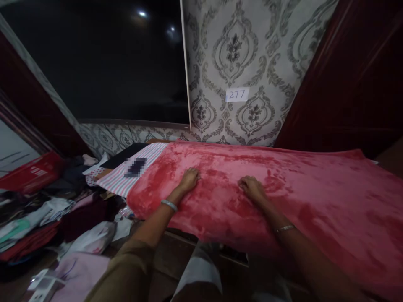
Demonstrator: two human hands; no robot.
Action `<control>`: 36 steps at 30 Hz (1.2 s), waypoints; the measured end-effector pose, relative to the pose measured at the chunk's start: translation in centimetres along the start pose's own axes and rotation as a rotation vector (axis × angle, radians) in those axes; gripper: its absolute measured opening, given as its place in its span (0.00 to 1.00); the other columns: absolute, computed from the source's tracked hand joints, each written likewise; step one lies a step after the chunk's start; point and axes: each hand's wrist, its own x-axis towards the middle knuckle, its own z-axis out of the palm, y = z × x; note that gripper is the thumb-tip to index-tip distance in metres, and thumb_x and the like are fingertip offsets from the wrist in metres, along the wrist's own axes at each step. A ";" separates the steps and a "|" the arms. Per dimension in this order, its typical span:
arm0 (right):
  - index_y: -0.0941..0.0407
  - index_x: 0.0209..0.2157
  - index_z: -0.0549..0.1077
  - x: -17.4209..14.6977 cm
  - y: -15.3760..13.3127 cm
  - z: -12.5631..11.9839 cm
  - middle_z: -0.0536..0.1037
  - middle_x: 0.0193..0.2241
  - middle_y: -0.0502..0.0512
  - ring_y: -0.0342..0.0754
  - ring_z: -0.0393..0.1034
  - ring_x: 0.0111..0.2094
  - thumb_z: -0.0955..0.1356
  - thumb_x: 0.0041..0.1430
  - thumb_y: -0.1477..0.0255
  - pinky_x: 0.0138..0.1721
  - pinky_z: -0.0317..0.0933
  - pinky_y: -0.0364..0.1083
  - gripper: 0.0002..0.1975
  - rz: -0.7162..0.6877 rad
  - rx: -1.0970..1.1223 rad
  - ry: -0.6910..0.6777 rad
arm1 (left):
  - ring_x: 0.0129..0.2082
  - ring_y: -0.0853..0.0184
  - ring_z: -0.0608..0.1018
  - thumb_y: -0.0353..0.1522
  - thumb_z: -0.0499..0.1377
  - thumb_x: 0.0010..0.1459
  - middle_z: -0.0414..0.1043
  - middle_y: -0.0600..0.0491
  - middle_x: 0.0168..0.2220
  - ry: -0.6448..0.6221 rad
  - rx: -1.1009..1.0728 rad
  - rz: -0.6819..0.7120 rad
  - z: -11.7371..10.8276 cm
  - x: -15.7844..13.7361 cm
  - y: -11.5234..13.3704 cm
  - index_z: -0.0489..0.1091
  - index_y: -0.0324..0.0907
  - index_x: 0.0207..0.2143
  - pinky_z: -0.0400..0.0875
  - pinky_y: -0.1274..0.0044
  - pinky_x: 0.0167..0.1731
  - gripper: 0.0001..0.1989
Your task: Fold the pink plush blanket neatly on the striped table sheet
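Note:
A red plush blanket (pixel 220 201) lies spread over a long, low surface in front of me. My left hand (pixel 189 178) rests on its left half, fingers curled down into the pile. To the right, my right hand (pixel 250 186) is closed on the same blanket, thumb and fingers drawn together. How much cloth each hand grips is hard to see. The two hands are apart, with a stretch of blanket between them. Beyond the blanket's left edge lies a striped cloth (pixel 118 179), with a dark, blurred-out rectangular object (pixel 136 167) on top.
A large dark television (pixel 103 63) hangs on the patterned wall above a black panel (pixel 126 153). Clothes and bags (pixel 91 235) crowd the left, near a red bag (pixel 34 172) and a white power strip (pixel 44 287). A paper label (pixel 237 94) reads 277.

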 end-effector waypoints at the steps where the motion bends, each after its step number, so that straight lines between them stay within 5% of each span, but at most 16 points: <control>1: 0.55 0.29 0.75 0.1 -0.1 0.1 0.77 0.32 0.55 0.48 0.66 0.37 0.64 0.59 0.77 0.36 0.52 0.44 0.09 0.010 0.001 0.008 | 0.45 0.58 0.72 0.26 0.53 0.61 0.73 0.44 0.40 0.009 0.000 0.002 -0.1 0.1 0.1 0.69 0.41 0.33 0.63 0.69 0.48 0.06; 11: 0.56 0.33 0.73 0.6 0.8 -0.4 0.77 0.34 0.60 0.52 0.67 0.38 0.60 0.59 0.75 0.42 0.59 0.48 0.10 0.003 0.062 0.151 | 0.39 0.61 0.71 0.24 0.49 0.62 0.70 0.47 0.36 0.113 -0.014 0.052 -1.8 0.6 1.0 0.66 0.42 0.34 0.65 0.71 0.42 0.08; 18: 0.56 0.56 0.71 1.9 -1.0 0.5 0.71 0.58 0.63 0.60 0.63 0.58 0.70 0.55 0.62 0.56 0.60 0.55 0.28 -0.154 0.069 0.000 | 0.40 0.61 0.70 0.28 0.51 0.64 0.69 0.47 0.36 0.110 0.005 0.160 -3.4 1.2 1.8 0.66 0.41 0.35 0.65 0.70 0.43 0.06; 23: 0.55 0.43 0.78 2.4 -3.6 1.7 0.78 0.45 0.61 0.54 0.70 0.48 0.66 0.60 0.70 0.47 0.62 0.49 0.12 -0.067 -0.042 -0.074 | 0.42 0.59 0.71 0.28 0.51 0.65 0.71 0.46 0.38 0.073 0.036 0.206 -3.4 1.4 2.4 0.67 0.41 0.37 0.65 0.69 0.45 0.06; 28: 0.56 0.38 0.75 2.3 -4.0 1.2 0.78 0.37 0.60 0.52 0.70 0.38 0.62 0.62 0.72 0.39 0.60 0.47 0.10 0.030 -0.004 0.097 | 0.45 0.59 0.72 0.30 0.51 0.66 0.72 0.45 0.40 0.025 0.043 0.185 -2.9 0.6 1.8 0.68 0.40 0.40 0.66 0.69 0.47 0.07; 32: 0.55 0.35 0.72 2.0 -3.3 1.0 0.77 0.34 0.59 0.52 0.70 0.36 0.61 0.61 0.71 0.37 0.59 0.46 0.08 -0.006 0.064 0.202 | 0.48 0.59 0.73 0.35 0.53 0.65 0.73 0.43 0.46 -0.046 0.063 0.221 -3.2 -0.8 -0.9 0.68 0.39 0.48 0.67 0.69 0.50 0.12; 36: 0.55 0.31 0.70 1.2 -2.7 2.6 0.76 0.31 0.59 0.52 0.69 0.35 0.60 0.62 0.70 0.37 0.59 0.47 0.09 -0.050 0.079 0.199 | 0.49 0.59 0.74 0.33 0.50 0.65 0.74 0.43 0.48 -0.065 0.151 0.116 -3.9 -2.3 -5.2 0.71 0.40 0.47 0.67 0.66 0.53 0.13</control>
